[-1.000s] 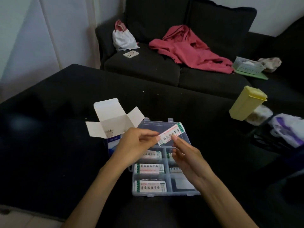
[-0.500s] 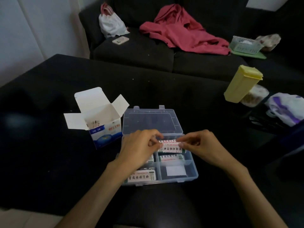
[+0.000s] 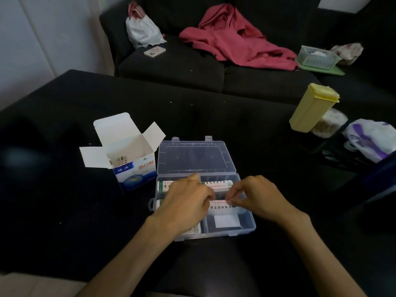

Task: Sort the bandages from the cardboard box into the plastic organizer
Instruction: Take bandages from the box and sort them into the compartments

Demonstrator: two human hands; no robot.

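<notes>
A clear plastic organizer (image 3: pixel 250 224) lies open on the black table, its lid (image 3: pixel 194 156) folded back. Both hands pinch one white bandage (image 3: pixel 220 206) by its ends, low over the middle right compartment. My left hand (image 3: pixel 186 202) holds the left end and covers the left compartments. My right hand (image 3: pixel 255 197) holds the right end. Other bandages (image 3: pixel 217 183) lie in the rear compartments, and one (image 3: pixel 196 230) shows at the front left. The cardboard box (image 3: pixel 132 159) stands open to the left, with bandages inside.
A yellow lidded container (image 3: pixel 310 108) stands at the right, with a roll and a white-purple plastic bag (image 3: pixel 372 139) beside it. Behind the table is a dark sofa with a red garment (image 3: pixel 233 39), a phone (image 3: pixel 154 51), a white bag and a green basket (image 3: pixel 318 57).
The bandage has gone from held up above the organizer down into the middle right compartment. Both hands lowered with it and now pinch its two ends.
</notes>
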